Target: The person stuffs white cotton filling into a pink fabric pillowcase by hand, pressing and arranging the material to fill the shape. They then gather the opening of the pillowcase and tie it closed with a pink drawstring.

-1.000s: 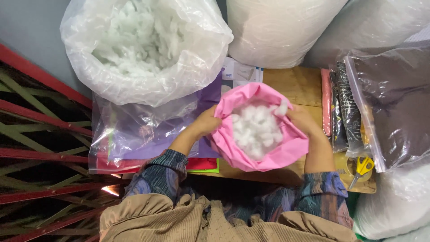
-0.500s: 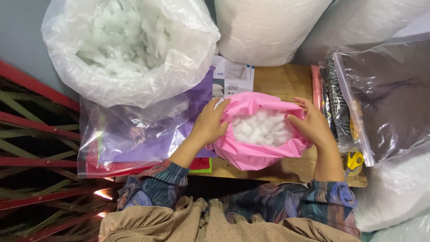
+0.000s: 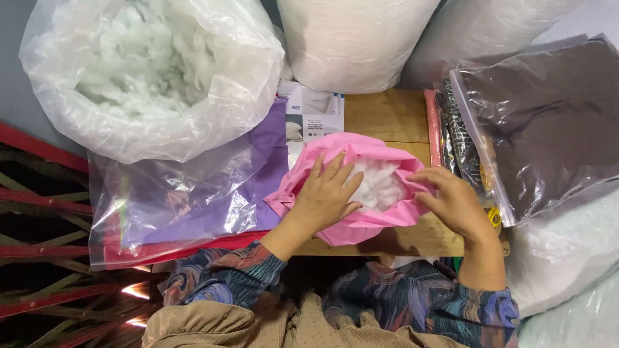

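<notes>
Pressing flat on pink cover (image 3: 361, 222): left hand (image 3: 325, 196), open. Right hand (image 3: 454, 203) open beside white stuffing (image 3: 380, 183), frame middle.

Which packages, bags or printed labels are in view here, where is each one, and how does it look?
Printed card: top centre on the wooden table, rectangular, white with small pictures.
Large clear bag: top left, round, full of white stuffing.
Flat clear bag: left of the left hand, holding purple fabric.
Clear zip bag: right, holding dark brown fabric.
Pink cover: centre, under both hands, stuffing inside.
</notes>
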